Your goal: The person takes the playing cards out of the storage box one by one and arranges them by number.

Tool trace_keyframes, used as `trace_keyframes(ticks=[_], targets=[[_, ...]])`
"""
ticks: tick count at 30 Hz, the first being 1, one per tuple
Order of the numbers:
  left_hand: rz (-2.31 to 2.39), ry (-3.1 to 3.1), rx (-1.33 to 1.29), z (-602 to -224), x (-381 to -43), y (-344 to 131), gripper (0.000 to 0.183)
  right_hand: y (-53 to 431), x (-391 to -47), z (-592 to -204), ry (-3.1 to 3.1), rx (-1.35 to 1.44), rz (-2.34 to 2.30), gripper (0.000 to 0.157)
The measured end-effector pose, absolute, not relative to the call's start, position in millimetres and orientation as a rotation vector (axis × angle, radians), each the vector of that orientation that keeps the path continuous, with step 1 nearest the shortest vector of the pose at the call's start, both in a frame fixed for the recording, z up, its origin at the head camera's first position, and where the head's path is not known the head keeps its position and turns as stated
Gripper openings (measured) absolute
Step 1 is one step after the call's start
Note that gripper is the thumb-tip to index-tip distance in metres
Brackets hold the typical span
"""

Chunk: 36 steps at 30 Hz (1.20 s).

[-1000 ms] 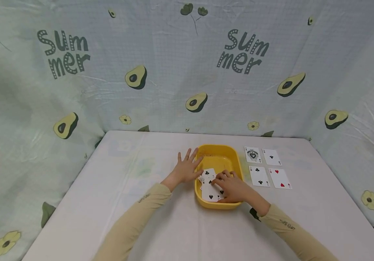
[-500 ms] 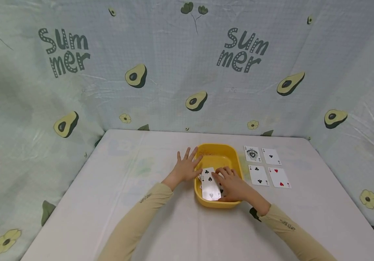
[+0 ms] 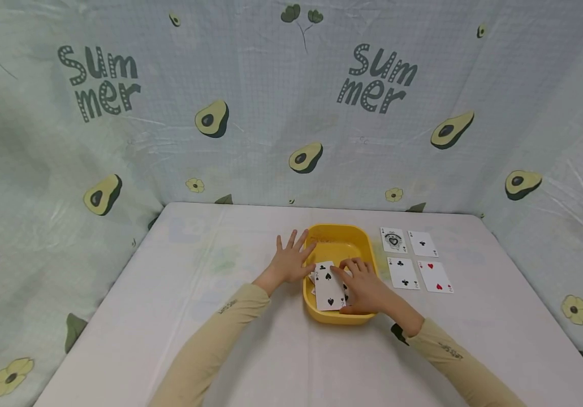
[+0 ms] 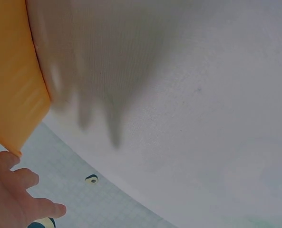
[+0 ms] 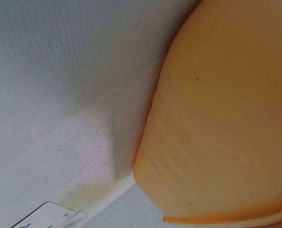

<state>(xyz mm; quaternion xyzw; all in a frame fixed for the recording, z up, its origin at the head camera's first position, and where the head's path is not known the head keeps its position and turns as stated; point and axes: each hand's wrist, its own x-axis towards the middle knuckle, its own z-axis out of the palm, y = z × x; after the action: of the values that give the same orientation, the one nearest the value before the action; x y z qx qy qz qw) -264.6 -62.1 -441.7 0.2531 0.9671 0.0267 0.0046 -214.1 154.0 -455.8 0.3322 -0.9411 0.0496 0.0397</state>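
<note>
Left hand (image 3: 286,264): fingers spread at tray (image 3: 339,319)
Right hand (image 3: 365,289): grips 2 of spades (image 3: 329,289)
Beside tray: four cards (image 3: 403,274)
Curtain (image 3: 250,68): "summer"
Sleeves (image 3: 210,340): illegible writing

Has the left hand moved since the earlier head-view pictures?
No, not visibly: against the white-covered table's far edge, the left hand keeps its place, fingers spread at the yellow plastic tray's left side.

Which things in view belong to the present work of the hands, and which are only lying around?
Belonging, it seems:
the two of spades, at the right hand's fingers
the yellow tray, left hand at its rim
the four face-up cards beside it

Only surroundings, probably:
the pale table
the avocado-printed backdrop
</note>
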Motion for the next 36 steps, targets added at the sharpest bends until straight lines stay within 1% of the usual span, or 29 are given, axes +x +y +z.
trace_keyframes(ticks=[13,18,26,36], targets=[[0.062,3.006,0.793,-439.2,-265.3,-60.2,0.058,163.2,-210.9,-446.6,-2.844,1.018,0.120,0.080],[0.038,3.009,0.787,-440.3,-265.5,-60.7,0.058,171.7,-207.5,-438.0,-2.819,0.975,0.127,0.076],[0.002,3.008,0.760,-438.5,-266.4,-62.2,0.058,190.2,-203.7,-426.0,-2.833,0.882,0.146,0.075],[0.032,2.997,0.794,-441.1,-267.5,-64.3,0.058,223.6,-201.2,-416.0,-2.803,0.798,0.183,0.077]])
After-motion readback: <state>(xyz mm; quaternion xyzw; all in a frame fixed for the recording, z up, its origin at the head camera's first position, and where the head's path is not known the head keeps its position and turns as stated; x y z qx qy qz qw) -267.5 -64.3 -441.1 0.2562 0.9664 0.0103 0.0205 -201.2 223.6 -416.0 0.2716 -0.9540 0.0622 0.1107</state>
